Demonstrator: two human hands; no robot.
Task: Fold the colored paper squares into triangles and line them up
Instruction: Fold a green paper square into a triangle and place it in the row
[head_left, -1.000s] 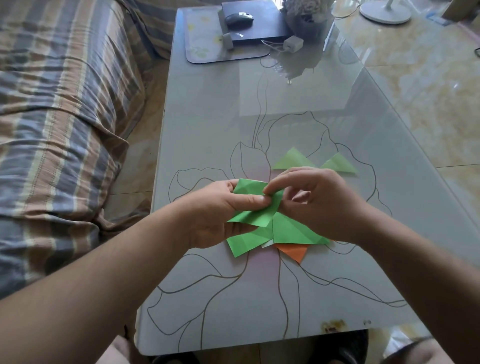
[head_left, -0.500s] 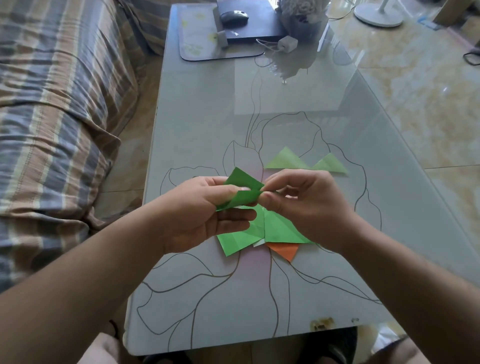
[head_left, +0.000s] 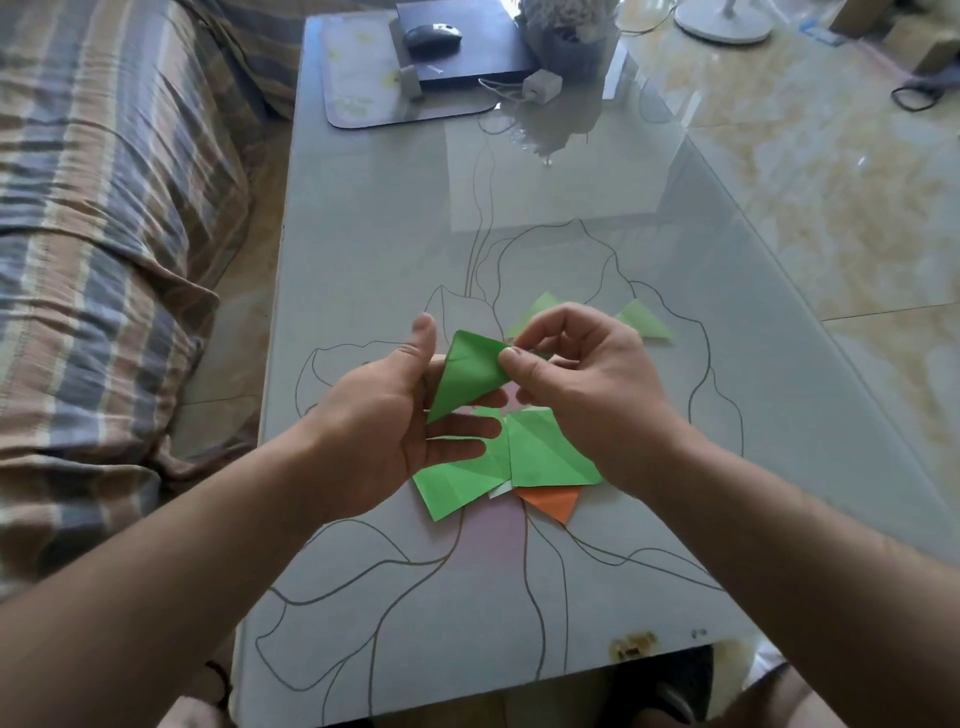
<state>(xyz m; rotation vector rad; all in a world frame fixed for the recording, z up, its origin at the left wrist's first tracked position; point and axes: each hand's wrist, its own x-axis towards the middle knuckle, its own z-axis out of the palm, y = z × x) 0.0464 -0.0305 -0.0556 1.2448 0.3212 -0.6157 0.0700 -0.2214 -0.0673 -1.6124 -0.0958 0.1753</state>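
I hold a green folded paper (head_left: 467, 379), triangle-shaped, in the air above the glass table (head_left: 415, 234). My right hand (head_left: 582, 384) pinches its right corner between thumb and forefinger. My left hand (head_left: 395, 415) lies palm up under the paper, fingers straight, thumb raised clear of it. Below my hands a loose pile of green squares (head_left: 545, 457) covers an orange sheet (head_left: 556, 504) whose corner sticks out. Two pale green folded triangles (head_left: 537, 312) (head_left: 644, 325) lie side by side just beyond my hands, the left one partly hidden by my right hand.
At the table's far end are a mat (head_left: 358, 78), a black laptop (head_left: 493, 47) with a mouse (head_left: 432, 36), a white charger (head_left: 543, 85) and a potted plant (head_left: 571, 36). A striped sofa (head_left: 93, 208) runs along the left. Tiled floor lies right.
The green paper has gone from a half-closed fold to a flat triangle. My left thumb has let go of it and the left fingers have straightened beneath it. My right hand keeps its pinch.
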